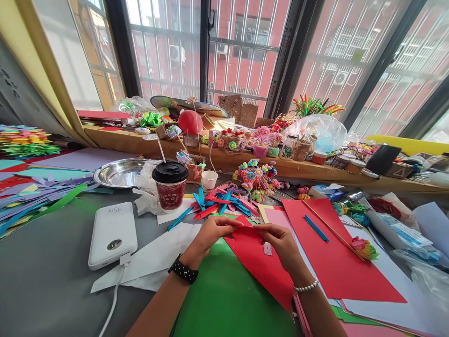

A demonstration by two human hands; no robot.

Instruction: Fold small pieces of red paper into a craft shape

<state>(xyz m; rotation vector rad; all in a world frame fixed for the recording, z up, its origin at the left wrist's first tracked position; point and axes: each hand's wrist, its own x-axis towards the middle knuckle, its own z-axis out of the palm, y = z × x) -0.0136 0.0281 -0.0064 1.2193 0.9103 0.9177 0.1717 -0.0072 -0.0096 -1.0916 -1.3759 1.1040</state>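
My left hand [215, 232] and my right hand [279, 240] face each other over the middle of the table. Both pinch the top edge of a piece of red paper [268, 276], which looks folded or raised between the fingertips. Whether that edge is a separate strip I cannot tell. The lower part of the red paper slants down to the right over a green sheet [224, 290]. By my right fingers is a small pale pink tag [268, 248]. Just behind my hands lies a pile of blue and red folded strips [224, 201].
A lidded paper cup [170, 192] and a white power bank [114, 234] with its cable stand left, near a metal plate [121, 174]. On the right, a larger red sheet [336, 252] carries a stick and a paper flower [365, 248]. Crafts crowd the windowsill [231, 159].
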